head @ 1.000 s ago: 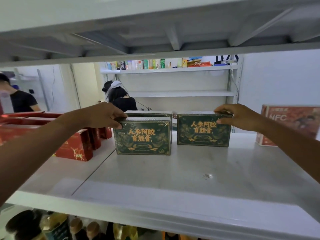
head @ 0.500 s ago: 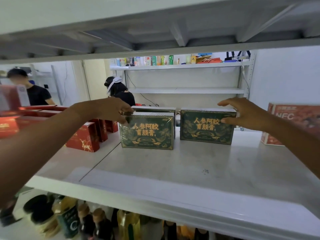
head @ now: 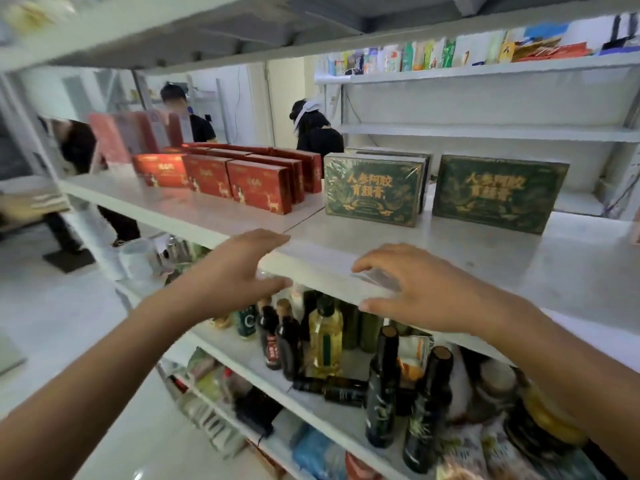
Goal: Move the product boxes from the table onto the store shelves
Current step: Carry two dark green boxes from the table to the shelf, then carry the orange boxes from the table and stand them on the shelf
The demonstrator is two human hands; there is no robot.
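White metal store shelf (head: 485, 258), bare and pale along its front edge; taken as the landmark. Room behind it was white-walled with a pale floor. Beyond the shelf stood a second white rack (head: 485, 131) against the far wall, its upper board lined with small coloured packets (head: 415, 57), too blurred to read.

On the shelf, toward its back, stood two green product boxes with gold lettering. The left green box (head: 372, 188) stood upright with at least one more green box close behind it. The right green box (head: 498, 192) stood upright just beside it, a narrow gap between them. Left of these on the same shelf sat a cluster of red boxes (head: 256, 183) with deer motifs, in rows, front faces out. Further left, taller red-pink cartons were blurred.

Board below the shelf held bottles: a yellow oil bottle (head: 325, 334), several dark glass bottles (head: 381, 386) upright, and one dark bottle lying on its side. Lower still were bagged goods, indistinct.

Left hand (head: 235, 275) hovered in front of the shelf's front edge, fingers spread and loose, gripping nothing. Right hand (head: 426, 292) was at the same edge, fingers spread, released, holding nothing. Both hands were well apart from the green boxes.

Three people stood past the shelf, two in dark tops; the third was too blurred to tell.
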